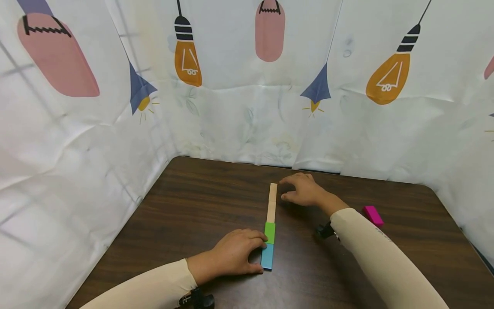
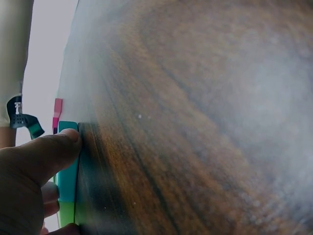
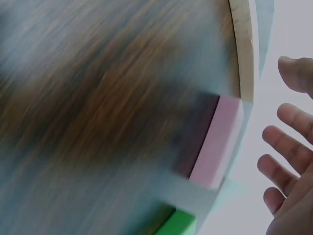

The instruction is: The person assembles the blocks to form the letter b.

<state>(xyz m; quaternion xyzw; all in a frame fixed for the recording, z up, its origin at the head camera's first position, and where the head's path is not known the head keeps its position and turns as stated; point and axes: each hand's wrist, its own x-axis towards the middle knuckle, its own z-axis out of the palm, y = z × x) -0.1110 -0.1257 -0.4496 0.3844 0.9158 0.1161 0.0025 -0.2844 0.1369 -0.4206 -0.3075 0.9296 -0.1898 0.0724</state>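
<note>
A straight row of flat blocks runs away from me on the table: a blue block (image 1: 267, 257) nearest, then a green block (image 1: 269, 233), then two plain wooden blocks (image 1: 272, 212). My left hand (image 1: 239, 252) rests against the left side of the row. In the left wrist view its thumb touches the blue block (image 2: 68, 169) near its end, with other fingers beside the green block (image 2: 66, 214). Beside the far wooden block, my right hand (image 1: 302, 189) has loosely bent, spread fingers and holds nothing. The right wrist view shows that hand (image 3: 293, 161) with separated fingers.
A magenta block (image 1: 373, 215) lies on the brown table (image 1: 193, 201), beyond the right forearm. In the right wrist view, a pale pink block (image 3: 217, 142) and a green block (image 3: 177, 224) appear near a wooden strip (image 3: 244, 54). A printed white curtain (image 1: 239, 124) hangs behind the table.
</note>
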